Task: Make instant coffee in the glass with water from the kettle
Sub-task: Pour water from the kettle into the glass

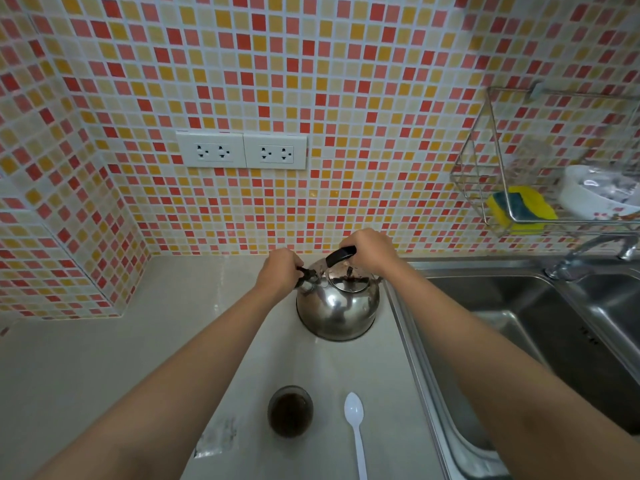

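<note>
A shiny steel kettle stands on the pale counter near the wall. My right hand grips its black handle from above. My left hand is closed around the black spout cap on the kettle's left side. Near the front edge stands a small glass holding dark brown liquid. A white plastic spoon lies on the counter just right of the glass, bowl pointing away from me. Both forearms reach over the counter on either side of the glass.
A steel sink with a tap borders the counter on the right. Above it a wire rack holds a yellow sponge and a white bowl. Two double sockets sit on the tiled wall. A torn sachet lies left of the glass.
</note>
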Motion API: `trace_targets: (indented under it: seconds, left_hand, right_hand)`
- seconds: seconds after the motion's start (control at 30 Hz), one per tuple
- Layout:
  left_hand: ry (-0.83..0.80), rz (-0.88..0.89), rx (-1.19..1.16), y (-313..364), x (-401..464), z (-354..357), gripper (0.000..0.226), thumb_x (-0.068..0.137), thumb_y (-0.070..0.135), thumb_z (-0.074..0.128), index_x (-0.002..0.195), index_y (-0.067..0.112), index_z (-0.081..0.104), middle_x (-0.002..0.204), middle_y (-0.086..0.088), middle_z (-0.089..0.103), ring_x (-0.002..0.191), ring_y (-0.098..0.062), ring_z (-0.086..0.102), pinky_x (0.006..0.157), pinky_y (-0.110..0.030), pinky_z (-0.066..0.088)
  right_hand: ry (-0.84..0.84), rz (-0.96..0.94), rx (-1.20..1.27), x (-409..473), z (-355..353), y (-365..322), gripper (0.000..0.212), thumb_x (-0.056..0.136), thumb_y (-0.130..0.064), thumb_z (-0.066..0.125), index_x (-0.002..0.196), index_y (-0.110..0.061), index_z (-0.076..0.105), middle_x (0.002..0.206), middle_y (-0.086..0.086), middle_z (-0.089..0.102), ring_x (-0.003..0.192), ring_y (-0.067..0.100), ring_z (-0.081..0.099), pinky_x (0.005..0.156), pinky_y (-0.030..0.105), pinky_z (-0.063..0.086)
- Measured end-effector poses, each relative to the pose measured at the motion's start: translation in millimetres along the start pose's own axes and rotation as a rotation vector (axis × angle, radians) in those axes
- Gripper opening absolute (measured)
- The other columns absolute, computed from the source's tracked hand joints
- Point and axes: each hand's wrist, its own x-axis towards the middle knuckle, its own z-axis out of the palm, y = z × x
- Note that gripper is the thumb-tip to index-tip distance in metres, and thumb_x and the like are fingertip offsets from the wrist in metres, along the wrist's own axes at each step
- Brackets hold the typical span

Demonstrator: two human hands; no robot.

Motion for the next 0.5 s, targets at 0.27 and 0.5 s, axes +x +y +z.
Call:
trace_targets:
  seconds: [0.27, 0.5]
  left_hand:
    - [0.003, -0.039, -0.200, -7, 2, 2, 0.032, 0.083, 0.005, 0.069, 0.115, 0.002, 0.068, 0.117, -0.014, 0.069, 0.104, -0.027, 0.065, 0.088, -0.026, 0.048]
    - [-0.070, -0.089, -0.477, -48, -38, -8, 0.039, 0.078, 0.021, 0.077, 0.114, 0.010, 0.070, 0.103, -0.006, 0.072, 0.098, -0.018, 0.064, 0.087, -0.024, 0.043]
  right_hand:
    - [-0.033, 0.020, -0.024, 4, -3, -1, 0.032, 0.076, 0.002, 0.057, 0.093, -0.021, 0.072, 0.075, 0.001, 0.061, 0.066, 0.022, 0.055, 0.045, 0.022, 0.028]
    - [0.062, 0.061, 0.008, -7, -3, -7, 0.037, 0.079, 0.003, 0.058, 0.108, -0.016, 0.070, 0.101, 0.009, 0.068, 0.079, 0.028, 0.061, 0.061, 0.032, 0.047]
